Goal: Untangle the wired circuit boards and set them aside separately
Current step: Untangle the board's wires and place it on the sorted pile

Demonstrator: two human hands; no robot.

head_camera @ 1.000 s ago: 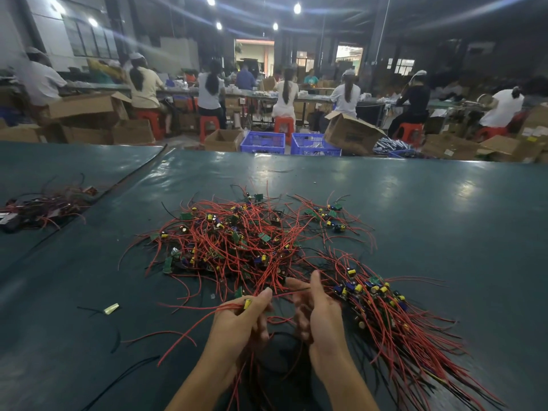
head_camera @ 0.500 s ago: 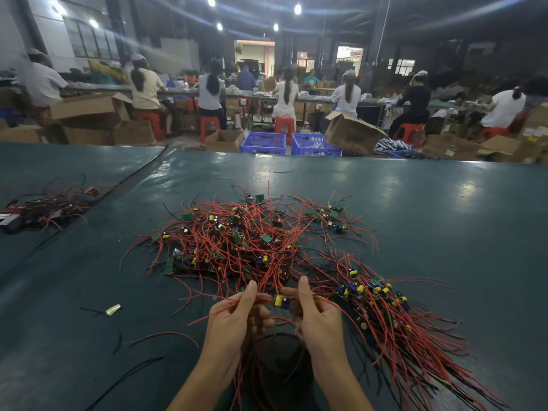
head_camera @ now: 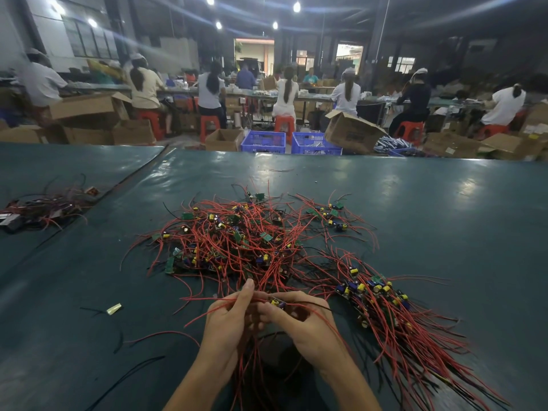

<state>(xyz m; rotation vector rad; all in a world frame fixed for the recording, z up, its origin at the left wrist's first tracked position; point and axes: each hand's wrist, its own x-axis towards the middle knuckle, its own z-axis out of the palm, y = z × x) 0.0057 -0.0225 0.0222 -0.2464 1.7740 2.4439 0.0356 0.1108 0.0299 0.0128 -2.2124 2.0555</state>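
As far as I see, progress: early, most boards sit knotted in the tangled pile (head_camera: 237,241) mid-counter (head_camera: 415,203).
Done: combed bundle (head_camera: 385,301) lies right of it.
Left hand (head_camera: 234,318): pinches red wires (head_camera: 207,298).
Right hand (head_camera: 305,321): grips one small board (head_camera: 277,302) at the pile's near edge.

We see a table (head_camera: 415,218) covered in a smooth, glossy teal sheet that mirrors the lamps. The wires (head_camera: 237,241) wear smooth red plastic insulation, and the circuit boards (head_camera: 187,216) look matt green. Behind stand matt brown cardboard boxes (head_camera: 353,132) and blue plastic lattice crates (head_camera: 263,142).
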